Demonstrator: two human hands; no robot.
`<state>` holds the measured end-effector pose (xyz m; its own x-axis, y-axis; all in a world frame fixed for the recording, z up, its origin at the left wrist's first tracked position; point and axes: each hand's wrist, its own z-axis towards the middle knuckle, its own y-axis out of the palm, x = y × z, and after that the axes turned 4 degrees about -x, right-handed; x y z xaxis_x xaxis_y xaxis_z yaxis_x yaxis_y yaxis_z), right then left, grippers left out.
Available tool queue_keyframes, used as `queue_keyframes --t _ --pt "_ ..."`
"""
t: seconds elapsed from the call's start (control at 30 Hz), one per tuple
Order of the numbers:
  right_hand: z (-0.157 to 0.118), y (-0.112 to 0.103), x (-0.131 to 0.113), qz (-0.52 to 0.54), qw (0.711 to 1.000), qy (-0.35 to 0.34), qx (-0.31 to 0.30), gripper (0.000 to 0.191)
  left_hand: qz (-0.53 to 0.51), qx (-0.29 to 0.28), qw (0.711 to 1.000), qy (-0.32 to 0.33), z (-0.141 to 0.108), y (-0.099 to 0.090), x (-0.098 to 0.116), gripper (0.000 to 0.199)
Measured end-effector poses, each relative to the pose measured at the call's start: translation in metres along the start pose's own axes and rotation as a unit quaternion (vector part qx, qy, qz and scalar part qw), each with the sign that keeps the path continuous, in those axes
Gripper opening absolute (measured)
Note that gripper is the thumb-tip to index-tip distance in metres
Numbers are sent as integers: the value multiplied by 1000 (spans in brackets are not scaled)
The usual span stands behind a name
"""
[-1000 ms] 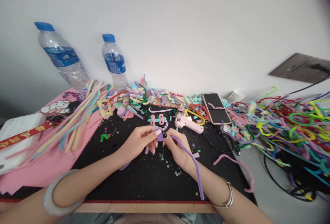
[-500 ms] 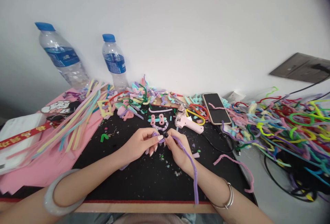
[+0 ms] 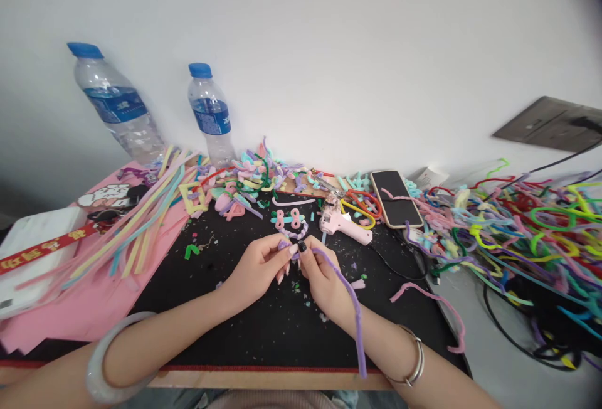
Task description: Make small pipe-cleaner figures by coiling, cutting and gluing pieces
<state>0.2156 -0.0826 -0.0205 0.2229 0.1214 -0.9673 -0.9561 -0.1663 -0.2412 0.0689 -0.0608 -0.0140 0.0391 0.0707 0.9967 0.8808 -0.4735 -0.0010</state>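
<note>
Over the middle of the black mat, both hands meet fingertip to fingertip on a purple pipe cleaner. My left hand pinches its bunched end between thumb and fingers. My right hand grips it right beside, and the long free end hangs over the right wrist toward the mat's front edge. The exact shape between the fingertips is hidden. Just beyond the hands lies a small piece of pink loops on a teal strip, with a twisted purple-and-white curve below it.
A pink glue gun lies right of centre, near scissors with red-and-yellow handles and a phone. Tangled pipe cleaners fill the right side. Two water bottles lean at the wall; pink sheets lie left.
The hands stay together at nearly the same spot, fingers shifted slightly on the purple pipe cleaner. Its free end has swung a little to the right.
</note>
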Motion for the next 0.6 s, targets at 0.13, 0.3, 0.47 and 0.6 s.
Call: queue_keyframes --t 0.13,0.3,0.47,0.6 --pt "1 3 1 -11 1000 -4 11 33 2 23 1000 2 -1 3 -1 29" --pt "2 10 6 28 1000 -3 9 30 -11 34 999 5 1 6 -3 28" --pt "1 15 5 60 998 4 35 30 -8 51 999 10 1 9 -3 29" --pt "1 18 7 86 996 12 32 29 -3 63 998 8 1 10 -2 31"
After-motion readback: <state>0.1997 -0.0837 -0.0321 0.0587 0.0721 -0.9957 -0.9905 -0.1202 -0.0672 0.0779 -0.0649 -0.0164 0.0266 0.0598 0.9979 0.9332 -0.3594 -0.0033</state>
